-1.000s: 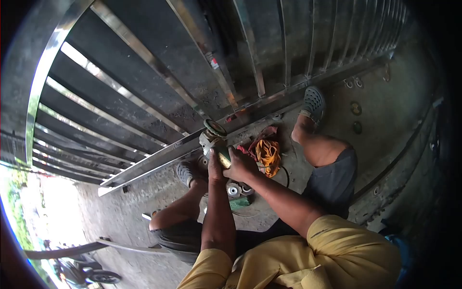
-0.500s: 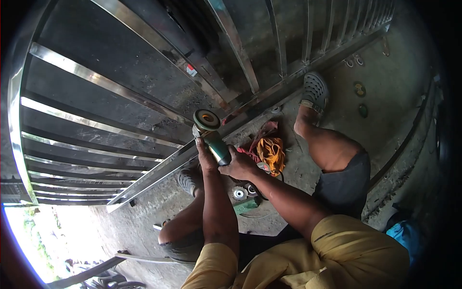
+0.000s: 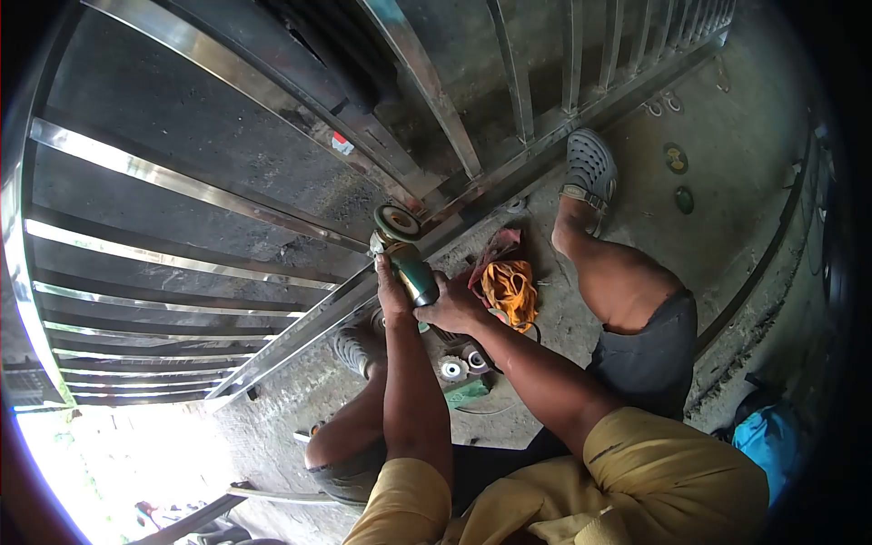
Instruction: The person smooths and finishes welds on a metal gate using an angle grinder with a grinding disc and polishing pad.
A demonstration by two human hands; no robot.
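Note:
A green angle grinder [image 3: 414,272] with a round disc [image 3: 397,221] at its upper end is held between my two hands. My left hand [image 3: 391,289] wraps round the grinder near its head. Around the rear of its body, my right hand [image 3: 451,305] is closed. The disc is at the lower rail of a shiny metal grille [image 3: 436,238]; whether they touch is hard to tell. Just right of my right hand lies an orange cloth [image 3: 510,291] on the floor.
The grille's bars [image 3: 182,173] spread across the left and top. Below my hands lie loose discs [image 3: 451,368] and a green object [image 3: 467,391]. My feet, in grey clogs [image 3: 590,168], flank the work. A blue bag [image 3: 767,445] sits at the right; more discs [image 3: 675,158] lie upper right.
The camera view has shifted slightly, so the grille appears a little further left. The grinder's disc now appears slightly further right and tilted differently. Both hands keep their hold.

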